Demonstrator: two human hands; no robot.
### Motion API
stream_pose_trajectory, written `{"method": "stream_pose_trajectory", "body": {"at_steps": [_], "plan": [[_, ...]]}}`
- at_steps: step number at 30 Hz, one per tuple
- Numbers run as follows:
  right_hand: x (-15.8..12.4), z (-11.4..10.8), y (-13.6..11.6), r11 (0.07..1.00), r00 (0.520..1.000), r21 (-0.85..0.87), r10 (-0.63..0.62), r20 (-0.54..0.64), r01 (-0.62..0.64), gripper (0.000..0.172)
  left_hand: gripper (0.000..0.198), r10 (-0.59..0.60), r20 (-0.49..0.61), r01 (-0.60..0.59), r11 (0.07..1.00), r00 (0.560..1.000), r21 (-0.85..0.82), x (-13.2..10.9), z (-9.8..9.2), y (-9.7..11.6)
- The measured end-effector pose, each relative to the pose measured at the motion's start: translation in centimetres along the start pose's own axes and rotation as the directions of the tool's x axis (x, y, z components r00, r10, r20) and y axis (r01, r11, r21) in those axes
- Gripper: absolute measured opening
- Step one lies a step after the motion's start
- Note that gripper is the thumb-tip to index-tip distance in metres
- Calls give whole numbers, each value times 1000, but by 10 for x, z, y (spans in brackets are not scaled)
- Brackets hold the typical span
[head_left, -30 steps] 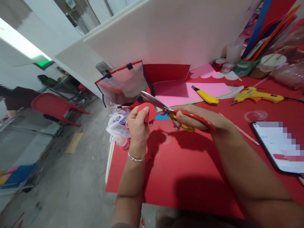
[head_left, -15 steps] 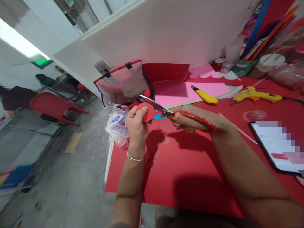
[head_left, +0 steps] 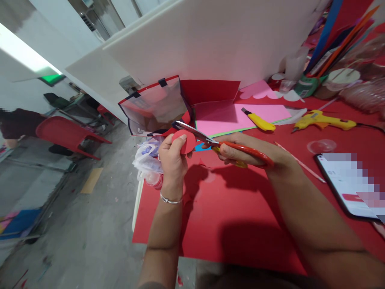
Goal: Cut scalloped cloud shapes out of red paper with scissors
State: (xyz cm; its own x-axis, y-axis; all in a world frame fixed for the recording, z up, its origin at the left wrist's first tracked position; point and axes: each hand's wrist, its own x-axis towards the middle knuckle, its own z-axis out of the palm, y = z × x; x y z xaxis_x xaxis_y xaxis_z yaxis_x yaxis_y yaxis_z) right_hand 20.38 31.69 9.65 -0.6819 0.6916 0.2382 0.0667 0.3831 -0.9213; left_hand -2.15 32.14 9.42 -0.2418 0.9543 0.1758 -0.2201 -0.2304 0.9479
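My left hand [head_left: 173, 154] pinches a round red paper disc [head_left: 187, 141] between thumb and fingers, above the red-covered table [head_left: 210, 224]. In my right hand [head_left: 237, 148] is a pair of scissors [head_left: 248, 149] with red and yellow handles. Their blades point left and lie along the upper edge of the disc; whether they touch the paper I cannot tell. Part of the right fingers is hidden behind the handles. Under the hands, a small piece of blue paper [head_left: 203, 146] shows on the table.
Pink paper [head_left: 216, 120] lies behind my hands with a yellow box cutter [head_left: 262, 121] on it. A yellow glue gun [head_left: 326, 120] and a phone [head_left: 345, 188] lie to the right. A mesh bag [head_left: 155, 106] and plastic bag [head_left: 147, 156] stand left. A seated person [head_left: 21, 124] is beyond.
Hands, disc and scissors hold almost the same position. The whole view has shifted very slightly; the person in the background has moved a little.
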Motion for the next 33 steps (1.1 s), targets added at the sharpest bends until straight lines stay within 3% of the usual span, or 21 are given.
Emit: {"method": "stream_pose_trajectory", "body": {"at_steps": [12,25,29,31,33], "plan": [[1,-1,1,1000,1000,10,-25,-6,25,65,32,10,-3,-10,1000,1000,-3,0,0,-1],[1,3,1,997,997,65,55,-60,-51,66,32,11,14,-11,1000,1000,7,0,0,-1],[5,8,0,987,975,122,126,-184,-104,61,32,9,24,-9,1000,1000,14,-1,2,-2],[7,11,0,977,944,169,174,-282,-130,56,33,5,38,-6,1000,999,15,-1,2,-4],[10,13,0,963,905,229,222,-364,-145,64,33,-1,76,-1,1000,997,25,-1,1,-7]]}}
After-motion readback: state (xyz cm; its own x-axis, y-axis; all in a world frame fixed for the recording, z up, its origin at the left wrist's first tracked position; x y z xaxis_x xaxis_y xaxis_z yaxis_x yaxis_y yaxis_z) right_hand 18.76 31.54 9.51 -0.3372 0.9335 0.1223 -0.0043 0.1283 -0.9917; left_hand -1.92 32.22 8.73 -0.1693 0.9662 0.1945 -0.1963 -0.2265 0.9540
